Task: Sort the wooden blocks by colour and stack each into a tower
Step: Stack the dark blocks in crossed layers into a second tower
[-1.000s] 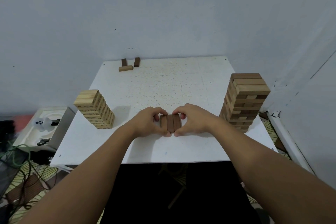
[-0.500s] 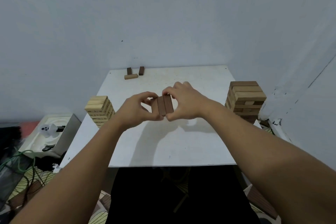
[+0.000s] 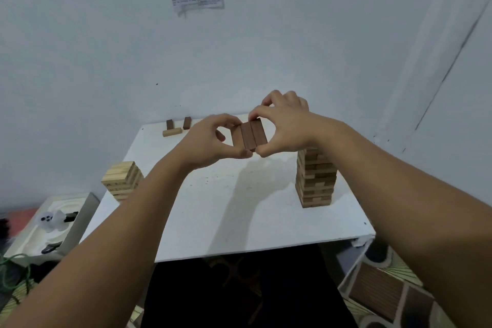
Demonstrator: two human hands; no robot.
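Note:
Three dark brown blocks lie side by side as one flat row, held in the air above the white table. My left hand pinches the row's left side and my right hand pinches its right side. To the right stands a tall tower of mid-brown blocks, its top hidden behind my right wrist. A shorter tower of pale blocks stands at the table's left edge.
Two dark blocks stand upright and a pale block lies flat at the table's far left corner by the wall. A white foam tray sits on the floor to the left. A wall runs close along the right side.
Both hands have lifted the row of three dark blocks off the table and carried it up and to the right, near the top of the mid-brown tower.

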